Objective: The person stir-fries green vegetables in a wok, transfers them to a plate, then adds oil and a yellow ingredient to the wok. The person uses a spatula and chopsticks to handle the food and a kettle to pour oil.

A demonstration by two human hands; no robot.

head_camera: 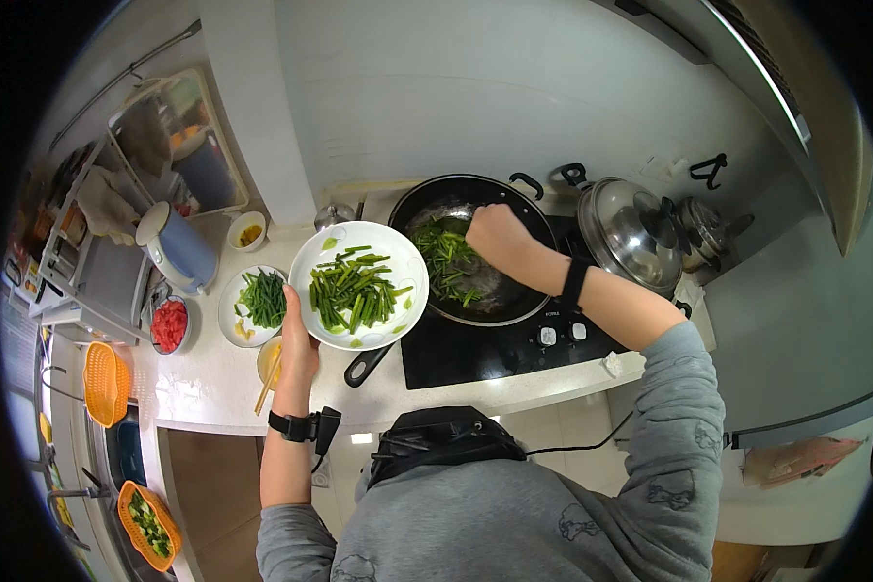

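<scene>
My left hand (pixel 300 342) grips the left rim of a white plate (pixel 415 320) bearing cut green vegetable stems (pixel 356 289). Just right of the plate sits a black wok (pixel 505 314) on the cooktop, with cut greens (pixel 440 254) in its left part. Over the wok is my right hand (pixel 496 231), its back to the camera and its fingers hidden, so whether it holds something does not show.
Left on the counter are a plate (pixel 227 320) of chopped greens, a bowl of red pieces (pixel 169 326), an electric kettle (pixel 182 251) and a bowl with chopsticks (pixel 265 385). A lidded steel pot (pixel 622 218) stands right of the wok, whose handle (pixel 364 366) juts over the counter.
</scene>
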